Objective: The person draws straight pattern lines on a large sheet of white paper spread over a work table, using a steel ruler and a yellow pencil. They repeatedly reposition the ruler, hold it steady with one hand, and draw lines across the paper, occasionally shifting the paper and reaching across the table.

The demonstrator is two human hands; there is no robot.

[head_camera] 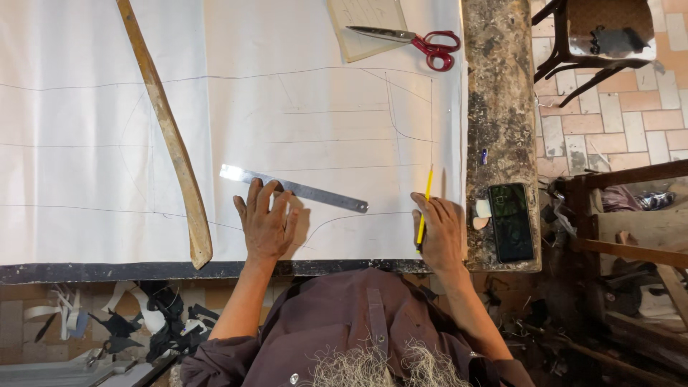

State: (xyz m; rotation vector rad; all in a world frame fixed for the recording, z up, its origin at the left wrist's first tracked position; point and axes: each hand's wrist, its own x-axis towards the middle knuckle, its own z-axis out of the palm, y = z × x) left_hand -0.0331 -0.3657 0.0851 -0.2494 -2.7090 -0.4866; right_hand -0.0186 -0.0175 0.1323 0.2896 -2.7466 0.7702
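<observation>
Paper (93,143) covers the table, already crossed with many pencil lines and curves; the near edge still looks bare. Left hand (266,223) presses flat, fingers spread, on the ruler (294,189). Right hand (438,233) pinches a yellow pencil (426,204). Beyond: curved wooden stick (170,136), red scissors (412,39), dark phone (510,221). No packages or labels show.

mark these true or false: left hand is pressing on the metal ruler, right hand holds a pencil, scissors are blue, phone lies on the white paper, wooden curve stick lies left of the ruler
1. The left hand presses on the metal ruler: true.
2. The right hand holds a yellow pencil: true.
3. The scissors have blue handles: false, the handles are red.
4. The phone lies on the white paper: false, it lies on the worn table edge beside the paper.
5. The wooden curve stick lies left of the ruler: true.
</observation>
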